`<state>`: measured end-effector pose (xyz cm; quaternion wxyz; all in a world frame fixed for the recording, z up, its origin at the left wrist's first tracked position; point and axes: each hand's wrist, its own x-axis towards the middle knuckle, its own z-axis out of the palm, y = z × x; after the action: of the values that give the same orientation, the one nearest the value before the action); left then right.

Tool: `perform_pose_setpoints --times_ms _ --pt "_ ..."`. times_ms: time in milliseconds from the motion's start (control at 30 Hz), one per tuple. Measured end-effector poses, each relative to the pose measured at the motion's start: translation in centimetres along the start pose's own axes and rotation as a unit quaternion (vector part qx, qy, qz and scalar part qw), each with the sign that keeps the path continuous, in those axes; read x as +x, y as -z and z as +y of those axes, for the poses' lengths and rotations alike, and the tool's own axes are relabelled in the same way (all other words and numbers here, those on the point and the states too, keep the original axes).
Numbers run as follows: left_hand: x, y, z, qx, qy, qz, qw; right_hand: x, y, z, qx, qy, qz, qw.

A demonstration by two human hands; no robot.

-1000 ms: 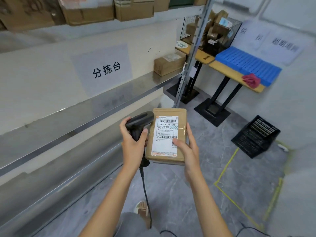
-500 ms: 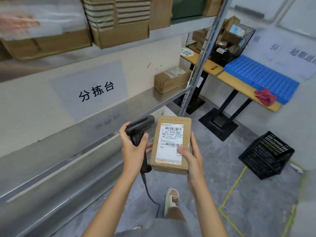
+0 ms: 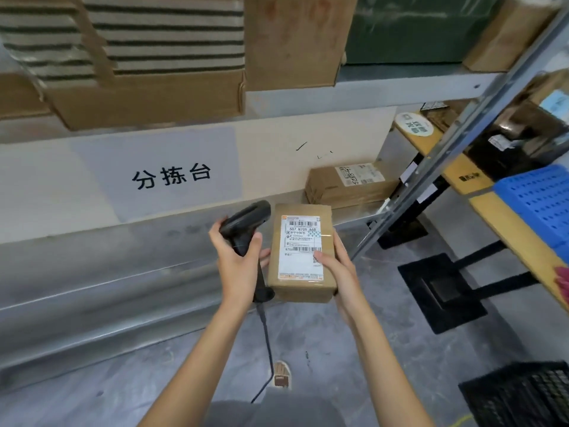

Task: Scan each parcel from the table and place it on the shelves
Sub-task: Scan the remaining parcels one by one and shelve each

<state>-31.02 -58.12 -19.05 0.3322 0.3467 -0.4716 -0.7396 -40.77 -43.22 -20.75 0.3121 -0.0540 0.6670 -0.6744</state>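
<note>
Both bare forearms reach forward; the left hand grips a scanner, the right hand holds a parcel.

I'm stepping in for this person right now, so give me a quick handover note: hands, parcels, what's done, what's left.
Left hand grips the scanner, its cable hanging to the floor.
Right hand holds the parcel label up, thumb on the label, beside the scanner and in front of the steel shelf.
One boxed parcel already sits at the shelf's right end; more cartons fill the upper shelf.
Whether this parcel has been scanned cannot be told from the picture.
Left: scan it if needed, set it on a shelf, then fetch the next one.
</note>
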Motion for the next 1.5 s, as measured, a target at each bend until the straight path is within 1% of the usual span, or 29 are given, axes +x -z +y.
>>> perform_pose_setpoints --times_ms 67,133,233,333,400,467,567,633,700,733,800,867,967,1100,1300,1433,1500 --pt "1.3 -1.8 -0.9 0.018 -0.015 0.036 0.999 3.1 1.0 -1.1 -0.047 -0.004 -0.036 0.998" --pt "2.5 -3.3 -1.9 0.026 -0.024 0.073 0.997 5.7 1.5 -1.9 -0.092 -0.002 -0.052 0.994" --pt "4.2 -5.3 -3.4 0.006 -0.003 0.132 0.991 8.8 1.6 -1.7 -0.130 0.009 -0.037 0.991" --pt "5.8 -6.4 -4.8 0.056 -0.021 0.176 0.982 10.3 0.9 -0.7 -0.189 0.036 -0.029 0.981" --pt "6.8 -6.8 -5.6 0.085 -0.031 0.189 0.978 11.0 0.7 -0.2 -0.241 0.058 -0.032 0.968" --pt "7.8 -7.1 -6.2 0.091 -0.023 0.193 0.977 11.9 1.0 -0.3 -0.282 0.084 -0.041 0.955" --pt "8.8 -7.6 -6.8 0.064 0.002 0.195 0.979 13.2 1.6 -0.9 -0.335 0.122 -0.040 0.933" --pt "9.1 -7.9 -7.0 0.039 0.024 0.196 0.980 13.5 1.7 -1.2 -0.396 0.177 -0.019 0.901" --pt "9.5 -8.0 -7.2 0.025 0.043 0.196 0.979 13.0 1.3 -1.1 -0.457 0.241 0.010 0.856" --pt "9.6 -8.0 -7.3 0.021 0.050 0.197 0.979 12.6 1.0 -0.8 -0.478 0.268 0.011 0.836" --pt "9.8 -8.1 -7.4 0.013 0.057 0.196 0.979 11.9 0.6 0.1 -0.526 0.300 -0.020 0.795" --pt "10.0 -8.3 -7.4 0.001 0.063 0.191 0.980 11.8 0.6 0.8 -0.574 0.294 -0.050 0.763" --pt "10.5 -8.7 -7.0 -0.013 0.072 0.183 0.980 12.6 0.6 0.8 -0.586 0.284 -0.050 0.757" --pt "11.3 -9.0 -6.4 -0.013 0.071 0.159 0.985 13.6 0.4 0.4 -0.593 0.295 -0.048 0.748" --pt "10.9 -8.5 -5.3 0.029 0.065 0.111 0.991 14.0 0.6 0.1 -0.613 0.290 -0.055 0.733" --pt "9.8 -6.4 -3.7 0.052 0.021 0.100 0.993 13.5 -0.1 -0.7 -0.589 0.280 -0.051 0.756" --pt "9.4 -4.4 -2.6 0.057 -0.007 0.108 0.992 12.9 -1.6 -1.4 -0.579 0.288 -0.046 0.762"
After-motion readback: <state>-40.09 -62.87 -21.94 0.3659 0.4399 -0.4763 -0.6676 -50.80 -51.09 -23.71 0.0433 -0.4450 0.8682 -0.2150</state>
